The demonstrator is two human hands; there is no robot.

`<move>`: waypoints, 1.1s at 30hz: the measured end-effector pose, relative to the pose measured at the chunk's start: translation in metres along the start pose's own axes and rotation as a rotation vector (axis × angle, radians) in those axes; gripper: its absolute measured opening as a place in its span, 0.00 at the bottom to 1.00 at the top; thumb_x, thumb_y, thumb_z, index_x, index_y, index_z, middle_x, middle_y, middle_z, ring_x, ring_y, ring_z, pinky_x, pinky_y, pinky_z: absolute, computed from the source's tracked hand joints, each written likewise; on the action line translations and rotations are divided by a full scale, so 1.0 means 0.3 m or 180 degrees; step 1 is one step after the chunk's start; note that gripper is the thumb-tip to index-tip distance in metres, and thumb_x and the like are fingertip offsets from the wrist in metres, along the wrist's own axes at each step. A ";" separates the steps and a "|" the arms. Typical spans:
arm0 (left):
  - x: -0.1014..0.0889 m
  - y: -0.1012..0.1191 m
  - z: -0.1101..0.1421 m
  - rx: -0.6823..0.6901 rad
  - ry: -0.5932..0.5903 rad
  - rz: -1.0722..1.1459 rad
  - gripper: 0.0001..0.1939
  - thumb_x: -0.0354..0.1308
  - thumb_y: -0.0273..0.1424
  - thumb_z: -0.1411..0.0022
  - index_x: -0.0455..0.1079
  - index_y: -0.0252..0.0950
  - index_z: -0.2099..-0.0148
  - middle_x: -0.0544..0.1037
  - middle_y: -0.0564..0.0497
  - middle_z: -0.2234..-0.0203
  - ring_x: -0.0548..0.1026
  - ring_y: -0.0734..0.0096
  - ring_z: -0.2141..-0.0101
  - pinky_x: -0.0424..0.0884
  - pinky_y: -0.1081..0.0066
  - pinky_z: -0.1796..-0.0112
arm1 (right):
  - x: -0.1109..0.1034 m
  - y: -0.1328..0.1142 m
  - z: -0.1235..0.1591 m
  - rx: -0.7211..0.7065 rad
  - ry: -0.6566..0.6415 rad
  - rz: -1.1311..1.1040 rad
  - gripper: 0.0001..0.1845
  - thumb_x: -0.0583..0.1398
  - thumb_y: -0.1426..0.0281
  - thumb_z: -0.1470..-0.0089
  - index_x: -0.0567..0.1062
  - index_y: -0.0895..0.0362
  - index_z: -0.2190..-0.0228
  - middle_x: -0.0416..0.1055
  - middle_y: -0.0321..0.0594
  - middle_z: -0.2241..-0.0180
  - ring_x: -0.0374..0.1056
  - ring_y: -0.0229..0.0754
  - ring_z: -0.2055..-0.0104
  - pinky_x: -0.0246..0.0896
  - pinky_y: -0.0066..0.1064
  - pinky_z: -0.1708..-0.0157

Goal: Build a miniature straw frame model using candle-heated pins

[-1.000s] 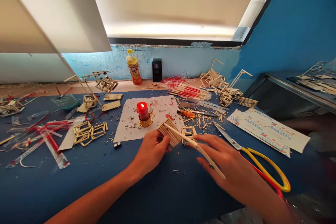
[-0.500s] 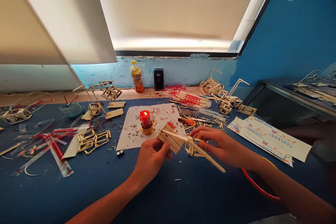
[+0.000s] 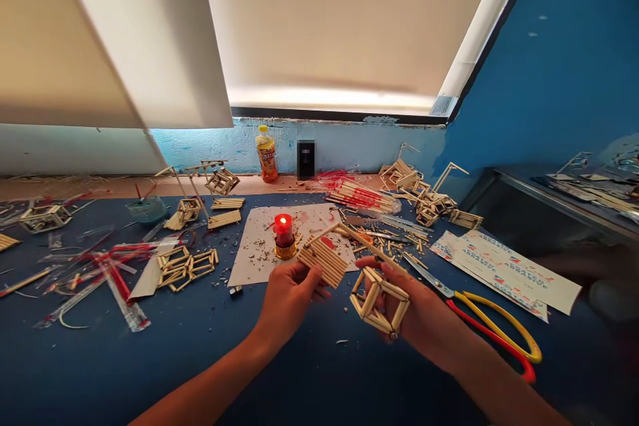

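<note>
My left hand (image 3: pixel 292 293) pinches a small flat panel of glued wooden sticks (image 3: pixel 327 263) by its lower left edge. A long bent stick piece (image 3: pixel 367 243) crosses above the panel and runs toward my right hand; whether it is fixed to the panel I cannot tell. In my right hand (image 3: pixel 424 316) is a cube-shaped stick frame (image 3: pixel 379 299), held just right of the panel and apart from it. Behind the panel a lit red candle (image 3: pixel 283 231) stands in a gold holder on a white sheet (image 3: pixel 254 273) strewn with stick scraps.
Scissors (image 3: pixel 489 329) with red and yellow handles lie beside my right forearm. Printed sheets (image 3: pixel 504 273) are at the right. Several stick models (image 3: pixel 187 266) stand about, with plastic wrappers (image 3: pixel 110 273) at the left. A bottle (image 3: pixel 267 156) stands at the back.
My right hand has taken hold of the cube frame from the table and lifted it. The bent stick has swung upward over the panel. The scissors have come into fuller view.
</note>
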State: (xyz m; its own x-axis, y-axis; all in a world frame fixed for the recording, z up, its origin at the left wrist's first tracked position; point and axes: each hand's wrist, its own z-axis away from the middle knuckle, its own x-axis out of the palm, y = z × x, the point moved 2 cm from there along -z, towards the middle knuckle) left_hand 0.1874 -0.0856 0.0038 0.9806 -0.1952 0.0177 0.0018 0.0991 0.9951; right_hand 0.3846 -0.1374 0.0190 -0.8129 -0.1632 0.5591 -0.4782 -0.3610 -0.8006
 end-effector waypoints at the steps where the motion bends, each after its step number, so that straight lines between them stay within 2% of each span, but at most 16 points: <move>1: -0.002 -0.002 -0.001 0.0000 0.0021 0.0013 0.17 0.63 0.41 0.39 0.77 0.30 0.69 0.82 0.45 0.77 0.79 0.67 0.77 0.76 0.71 0.73 | 0.007 0.011 0.000 0.0010 -0.0038 -0.0210 0.21 0.59 0.52 0.37 0.77 0.51 0.50 0.68 0.33 0.73 0.67 0.36 0.75 0.66 0.27 0.76; 4: -0.010 -0.004 -0.004 0.0003 0.0091 0.0050 0.16 0.63 0.40 0.39 0.77 0.29 0.68 0.82 0.45 0.75 0.80 0.68 0.77 0.76 0.71 0.72 | 0.017 0.043 0.000 -0.0045 -0.0220 -0.0691 0.29 0.55 0.45 0.38 0.73 0.48 0.45 0.69 0.35 0.70 0.69 0.41 0.73 0.66 0.32 0.76; 7: -0.015 -0.002 -0.002 0.0013 0.0143 0.0084 0.16 0.63 0.40 0.39 0.77 0.29 0.68 0.82 0.45 0.75 0.79 0.69 0.78 0.76 0.72 0.73 | 0.010 0.069 0.004 -0.0266 -0.0317 -0.0850 0.35 0.60 0.43 0.46 0.70 0.47 0.43 0.70 0.38 0.65 0.69 0.43 0.70 0.65 0.32 0.74; 10: -0.015 0.005 0.001 0.0027 0.0143 0.0111 0.16 0.63 0.40 0.40 0.77 0.29 0.68 0.81 0.46 0.76 0.79 0.69 0.78 0.76 0.72 0.74 | 0.002 0.089 0.014 -0.0552 -0.0299 -0.0668 0.38 0.67 0.49 0.54 0.71 0.46 0.43 0.70 0.41 0.61 0.65 0.41 0.69 0.64 0.30 0.74; 13: -0.014 0.009 0.002 0.0033 0.0131 0.0131 0.17 0.64 0.41 0.40 0.78 0.29 0.68 0.82 0.45 0.75 0.79 0.69 0.78 0.76 0.72 0.73 | 0.003 0.106 0.026 -0.0634 -0.0296 -0.0440 0.36 0.69 0.52 0.52 0.71 0.45 0.42 0.70 0.42 0.56 0.62 0.38 0.70 0.62 0.27 0.76; 15: -0.014 0.008 0.000 0.0029 0.0130 0.0143 0.17 0.64 0.41 0.41 0.78 0.29 0.68 0.82 0.45 0.75 0.79 0.68 0.77 0.76 0.71 0.73 | 0.008 0.112 0.031 -0.0646 -0.0308 -0.0351 0.38 0.70 0.49 0.53 0.72 0.44 0.42 0.70 0.43 0.52 0.62 0.36 0.71 0.62 0.26 0.77; 19: -0.016 0.005 0.001 0.0036 0.0156 0.0148 0.17 0.64 0.42 0.41 0.77 0.30 0.69 0.82 0.44 0.76 0.79 0.67 0.78 0.76 0.71 0.74 | 0.010 0.114 0.034 -0.0738 -0.0266 -0.0083 0.49 0.72 0.42 0.62 0.71 0.46 0.41 0.69 0.48 0.44 0.64 0.35 0.73 0.63 0.29 0.76; 21: -0.016 0.005 0.005 0.0041 0.0165 0.0136 0.17 0.65 0.42 0.42 0.77 0.30 0.70 0.82 0.45 0.77 0.79 0.67 0.78 0.76 0.71 0.74 | 0.005 0.114 0.031 -0.0787 -0.0228 0.0023 0.51 0.73 0.42 0.63 0.70 0.48 0.40 0.74 0.49 0.49 0.66 0.36 0.74 0.63 0.30 0.76; 23: -0.016 0.007 0.008 0.0038 0.0160 0.0129 0.17 0.65 0.41 0.42 0.77 0.30 0.70 0.81 0.45 0.78 0.79 0.67 0.79 0.75 0.71 0.74 | -0.001 0.115 0.026 -0.0843 -0.0256 0.0082 0.54 0.72 0.41 0.64 0.70 0.50 0.39 0.77 0.46 0.60 0.68 0.39 0.74 0.63 0.30 0.76; 25: -0.015 0.008 0.011 0.0027 0.0142 0.0136 0.17 0.64 0.41 0.41 0.77 0.30 0.70 0.82 0.45 0.77 0.79 0.68 0.78 0.75 0.71 0.74 | -0.007 0.116 0.019 -0.0870 -0.0322 0.0134 0.55 0.72 0.40 0.64 0.70 0.53 0.39 0.76 0.42 0.69 0.69 0.41 0.73 0.62 0.29 0.76; 26: -0.015 0.008 0.012 0.0021 0.0132 0.0141 0.17 0.64 0.41 0.41 0.77 0.30 0.70 0.82 0.45 0.77 0.79 0.68 0.78 0.75 0.71 0.74 | -0.009 0.116 0.014 -0.0888 -0.0334 0.0140 0.56 0.73 0.41 0.64 0.70 0.53 0.38 0.75 0.41 0.70 0.70 0.42 0.73 0.62 0.28 0.76; 27: -0.015 0.007 0.013 0.0011 0.0122 0.0147 0.17 0.64 0.41 0.41 0.77 0.30 0.70 0.82 0.45 0.76 0.79 0.68 0.78 0.75 0.71 0.74 | -0.012 0.116 0.009 -0.0917 -0.0326 0.0137 0.56 0.73 0.41 0.65 0.69 0.53 0.38 0.76 0.42 0.68 0.70 0.41 0.73 0.61 0.28 0.77; 29: -0.016 0.006 0.013 -0.0014 0.0112 0.0161 0.16 0.64 0.40 0.41 0.77 0.29 0.70 0.82 0.45 0.76 0.79 0.67 0.78 0.76 0.71 0.73 | -0.015 0.113 0.001 -0.0999 -0.0285 0.0091 0.57 0.74 0.42 0.66 0.69 0.50 0.37 0.78 0.47 0.58 0.70 0.40 0.73 0.62 0.28 0.77; 31: -0.017 0.005 0.013 -0.0045 0.0113 0.0174 0.16 0.64 0.40 0.41 0.77 0.30 0.69 0.82 0.45 0.76 0.79 0.67 0.77 0.76 0.71 0.73 | -0.016 0.113 -0.004 -0.1052 -0.0236 0.0048 0.58 0.74 0.42 0.68 0.68 0.47 0.37 0.74 0.50 0.46 0.69 0.38 0.73 0.64 0.29 0.76; 33: -0.018 0.004 0.013 -0.0065 0.0117 0.0185 0.17 0.64 0.41 0.42 0.77 0.30 0.70 0.82 0.45 0.76 0.79 0.67 0.78 0.76 0.70 0.73 | -0.015 0.116 -0.004 -0.1039 -0.0193 0.0054 0.59 0.75 0.42 0.70 0.68 0.45 0.37 0.69 0.51 0.40 0.68 0.37 0.73 0.66 0.30 0.75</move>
State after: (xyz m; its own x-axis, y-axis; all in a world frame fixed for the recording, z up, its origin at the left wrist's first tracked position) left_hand 0.1814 -0.0882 0.0053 0.9857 -0.1526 0.0713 -0.0517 0.1293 0.9903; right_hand 0.3713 -0.1481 -0.0116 -0.8050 -0.2246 0.5491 -0.5541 -0.0462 -0.8312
